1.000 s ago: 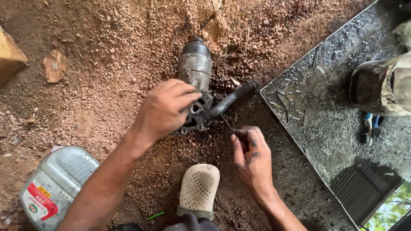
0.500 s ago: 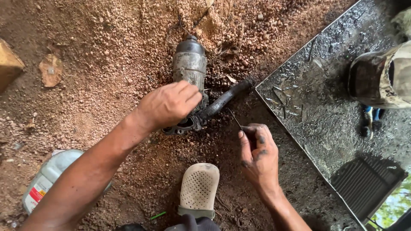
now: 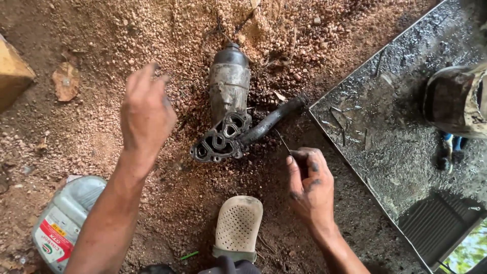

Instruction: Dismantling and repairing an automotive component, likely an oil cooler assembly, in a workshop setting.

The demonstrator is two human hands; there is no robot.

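Note:
A greasy metal engine part [image 3: 228,109], a cylinder housing with a flat ported flange and a black hose stub [image 3: 274,119] on its right, lies on gravelly dirt. My left hand [image 3: 146,112] hovers left of it, fingers spread and holding nothing. My right hand [image 3: 309,185], smeared with oil, rests on the ground to the lower right of the flange and pinches a thin pointed metal tool [image 3: 284,143] whose tip points up toward the hose stub.
An oily metal sheet [image 3: 385,132] covers the ground at right, with a dirty cut plastic container [image 3: 454,101] on it. A grey oil jug [image 3: 63,220] lies at lower left. A perforated beige clog [image 3: 238,226] is below the part. A wooden block [image 3: 12,71] sits far left.
My left hand has let go of the flange and lifted off to the left, opening. My right hand keeps the thin tool in about the same place.

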